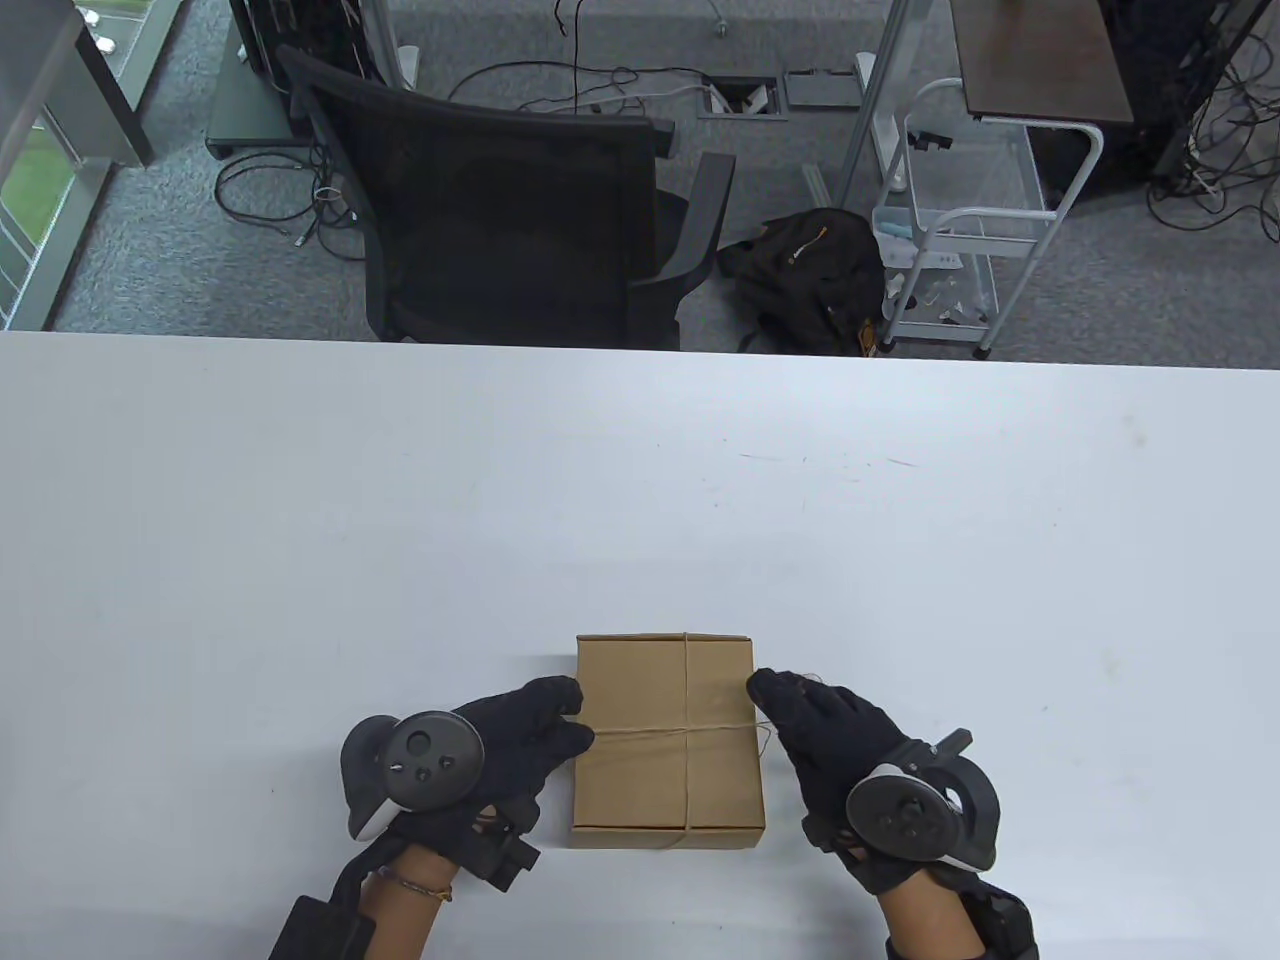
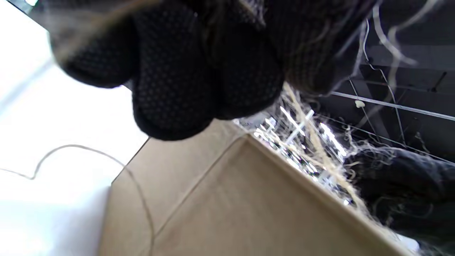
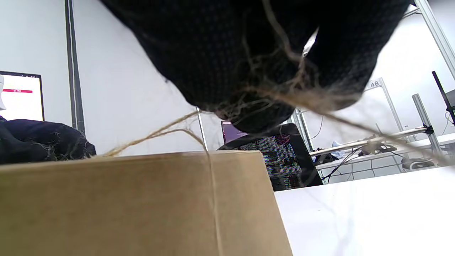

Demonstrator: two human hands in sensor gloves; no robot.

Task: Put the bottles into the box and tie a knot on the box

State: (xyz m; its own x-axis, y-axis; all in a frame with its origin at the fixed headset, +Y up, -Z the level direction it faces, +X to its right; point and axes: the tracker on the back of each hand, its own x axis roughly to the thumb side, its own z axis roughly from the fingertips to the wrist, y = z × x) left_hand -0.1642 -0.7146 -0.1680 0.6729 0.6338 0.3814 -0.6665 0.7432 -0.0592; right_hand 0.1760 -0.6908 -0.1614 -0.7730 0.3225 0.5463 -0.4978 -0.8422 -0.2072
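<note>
A closed brown cardboard box (image 1: 640, 700) lies near the front edge of the white table (image 1: 400, 520), with thin twine (image 1: 688, 730) wrapped crosswise over its lid. My left hand (image 1: 570, 722) is at the box's left side, fingers curled where the twine reaches the edge. My right hand (image 1: 772, 700) is at the right edge and pinches the other stretch of twine. In the left wrist view a loose twine end (image 2: 71, 149) loops on the table beside the box (image 2: 249, 199). The right wrist view shows frayed twine (image 3: 160, 133) running from my fingers (image 3: 249, 71) over the box (image 3: 124, 206). No bottles are visible.
Beyond the table's far edge stand a black office chair (image 1: 500, 200), a dark backpack (image 1: 810, 270) on the floor and a white wire cart (image 1: 960, 220). Cables lie on the carpet.
</note>
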